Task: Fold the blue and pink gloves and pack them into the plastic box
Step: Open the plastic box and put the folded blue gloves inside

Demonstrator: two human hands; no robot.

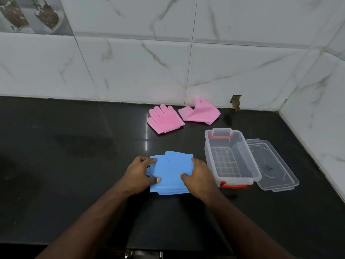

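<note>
The blue gloves point(172, 171) lie folded in a flat stack on the black counter in front of me. My left hand point(140, 174) grips the stack's left edge, thumb on top. My right hand point(198, 174) grips its right edge, thumb also on top. Two pink gloves sit near the back wall: one pink glove point(164, 119) lies flat with fingers spread, the other pink glove point(200, 113) is partly folded over. The clear plastic box point(209, 146) with red latches stands open and holds nothing, just right of the blue stack.
The box's clear lid point(270, 165) lies flat against the box's right side. The black counter point(74, 146) meets white marble-tiled walls at the back and right, forming a corner. A metal fitting point(143, 254) shows at the counter's front edge.
</note>
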